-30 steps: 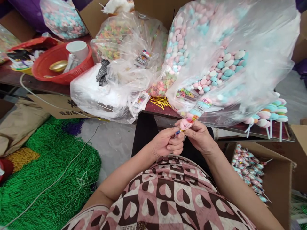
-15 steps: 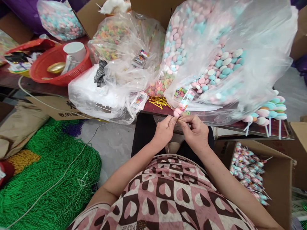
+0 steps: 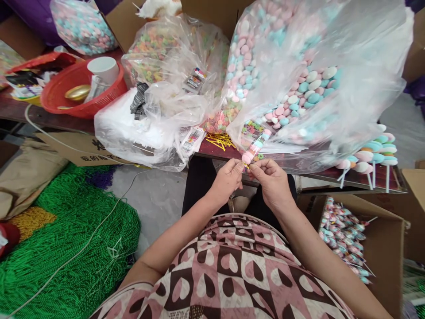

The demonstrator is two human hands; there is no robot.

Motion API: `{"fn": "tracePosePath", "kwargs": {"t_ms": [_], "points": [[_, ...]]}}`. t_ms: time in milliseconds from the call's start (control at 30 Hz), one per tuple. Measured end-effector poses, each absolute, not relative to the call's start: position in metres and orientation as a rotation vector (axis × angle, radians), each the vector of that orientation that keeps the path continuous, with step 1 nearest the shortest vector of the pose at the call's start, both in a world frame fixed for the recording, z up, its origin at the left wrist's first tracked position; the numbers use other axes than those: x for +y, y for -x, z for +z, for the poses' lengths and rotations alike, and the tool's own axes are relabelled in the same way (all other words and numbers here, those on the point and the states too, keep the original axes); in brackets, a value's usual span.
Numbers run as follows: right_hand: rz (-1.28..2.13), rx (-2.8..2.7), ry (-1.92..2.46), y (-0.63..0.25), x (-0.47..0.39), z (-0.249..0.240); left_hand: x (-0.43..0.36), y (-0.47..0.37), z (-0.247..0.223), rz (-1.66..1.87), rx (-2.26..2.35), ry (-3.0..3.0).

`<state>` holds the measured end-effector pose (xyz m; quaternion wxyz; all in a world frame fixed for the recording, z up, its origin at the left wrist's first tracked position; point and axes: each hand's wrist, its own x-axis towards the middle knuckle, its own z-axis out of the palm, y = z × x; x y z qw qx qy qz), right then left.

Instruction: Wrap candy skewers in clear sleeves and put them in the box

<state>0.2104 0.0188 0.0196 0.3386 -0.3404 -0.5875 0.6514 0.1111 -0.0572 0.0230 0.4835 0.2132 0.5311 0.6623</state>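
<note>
In front of my body, a candy skewer (image 3: 256, 147) of pink, white and blue pieces in a clear wrapper slants up to the right at the table edge. A gold twist tie (image 3: 246, 166) shows at its lower end. My left hand (image 3: 229, 180) is closed, thumb and fingers pinching at the left of the tie. From the right, my right hand (image 3: 272, 180) pinches at the tie's other side. The fingertips partly hide the tie and the skewer's stick. More yellow-gold ties (image 3: 219, 141) lie on the table just beyond my left hand.
A large clear bag of pastel candies (image 3: 305, 88) covers the table's right. Unwrapped candy skewers (image 3: 373, 155) lie at the right edge, above a carton (image 3: 387, 248) with wrapped ones. A red basket (image 3: 79, 108) stands left. Green bead strings (image 3: 76, 239) heap below.
The skewer has tilted so more of its length shows. My fingertips have parted slightly, and the gold tie is now visible between them.
</note>
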Motion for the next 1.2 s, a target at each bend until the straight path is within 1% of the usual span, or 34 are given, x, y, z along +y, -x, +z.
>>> {"fn": "tracePosePath", "kwargs": {"t_ms": [67,167,267,333,433,667,933,1067,1200], "points": [[1.504,-1.742,0.85,-0.214,0.021,0.018,-0.059,-0.11,0.024,1.574,1.314,-0.507],[1.001,-2.125,0.706,-0.22,0.024,0.018,-0.06,-0.108,0.023,1.552,1.279,-0.457],[0.569,-2.351,0.516,-0.223,0.027,0.017,-0.06,-0.108,0.022,1.568,1.215,-0.412],[0.382,-2.396,0.453,-0.223,0.029,0.015,-0.059,-0.109,0.023,1.577,1.193,-0.393],[0.206,-2.416,0.438,-0.222,0.033,0.014,-0.058,-0.111,0.026,1.569,1.173,-0.35],[-0.001,-2.467,0.383,-0.222,0.04,0.013,-0.059,-0.113,0.029,1.575,1.034,-0.232],[0.044,-2.529,0.326,-0.217,0.049,0.017,-0.058,-0.113,0.029,1.584,0.937,-0.15],[0.029,-2.514,0.31,-0.214,0.05,0.021,-0.058,-0.113,0.026,1.578,1.088,-0.275],[0.036,-2.583,0.358,-0.214,0.051,0.024,-0.06,-0.109,0.019,1.403,1.512,-0.579]]}}
